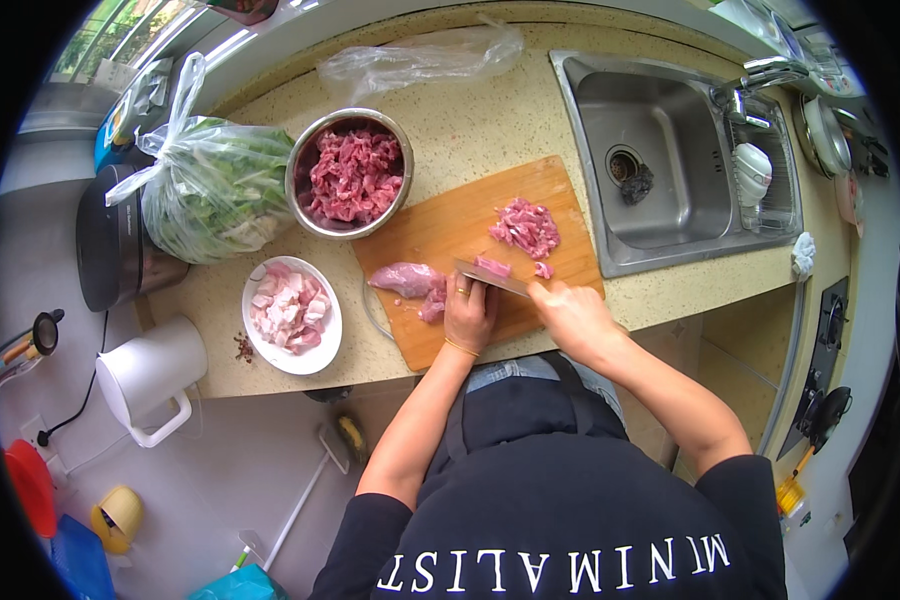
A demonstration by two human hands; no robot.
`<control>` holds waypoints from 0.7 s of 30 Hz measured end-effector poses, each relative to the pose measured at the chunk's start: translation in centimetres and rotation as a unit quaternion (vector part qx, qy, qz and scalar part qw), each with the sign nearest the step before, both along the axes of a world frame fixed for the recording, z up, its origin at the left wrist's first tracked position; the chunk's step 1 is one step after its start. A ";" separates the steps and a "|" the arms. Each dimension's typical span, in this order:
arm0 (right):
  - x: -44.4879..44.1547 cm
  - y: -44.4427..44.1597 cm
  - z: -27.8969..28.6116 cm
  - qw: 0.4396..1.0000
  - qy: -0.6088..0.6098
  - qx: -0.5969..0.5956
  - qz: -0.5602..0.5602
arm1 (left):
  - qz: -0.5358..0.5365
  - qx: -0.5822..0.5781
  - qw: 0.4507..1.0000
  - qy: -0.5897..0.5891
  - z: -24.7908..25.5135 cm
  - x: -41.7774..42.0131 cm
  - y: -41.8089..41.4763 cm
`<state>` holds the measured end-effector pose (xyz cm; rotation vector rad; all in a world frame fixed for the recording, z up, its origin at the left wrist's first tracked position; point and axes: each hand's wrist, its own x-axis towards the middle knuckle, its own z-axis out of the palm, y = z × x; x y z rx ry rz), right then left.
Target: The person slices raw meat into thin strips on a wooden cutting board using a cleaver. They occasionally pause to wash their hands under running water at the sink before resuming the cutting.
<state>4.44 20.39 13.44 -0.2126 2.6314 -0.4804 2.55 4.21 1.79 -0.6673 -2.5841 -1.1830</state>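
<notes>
My right hand grips the handle of a kitchen knife, its blade slanting over a wooden cutting board. Close against the blade, my left hand holds raw meat down with bent fingers; much of what lies under them is hidden. Just beyond the blade sits a cut pink piece. A larger chunk of raw meat lies left of my left hand. Farther up the board is a small heap of sliced meat, with a small scrap below it.
Left of the board stand a metal bowl of red cut meat and a white bowl of pale meat pieces. A plastic bag of leafy greens and a white electric kettle are farther left. A steel sink borders the right.
</notes>
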 end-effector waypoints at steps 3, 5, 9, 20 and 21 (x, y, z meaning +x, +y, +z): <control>0.5 0.5 0.3 1.000 -0.020 0.006 -0.015 | 0.002 -0.003 1.000 -0.009 0.3 -0.3 0.0; -1.3 -0.9 -1.2 0.999 0.024 -0.035 -0.010 | -0.004 0.000 1.000 -0.007 0.2 -0.2 0.1; -0.5 -0.5 -1.4 1.000 0.000 -0.002 -0.019 | -0.011 -0.018 0.999 0.046 -0.6 -0.4 0.1; 1.6 0.9 -1.1 0.998 -0.031 -0.002 -0.061 | -0.016 -0.004 1.000 0.014 -0.4 -0.1 0.2; 1.3 0.7 -1.5 0.998 -0.011 -0.016 -0.061 | -0.021 -0.011 1.000 0.017 -0.3 -0.4 0.4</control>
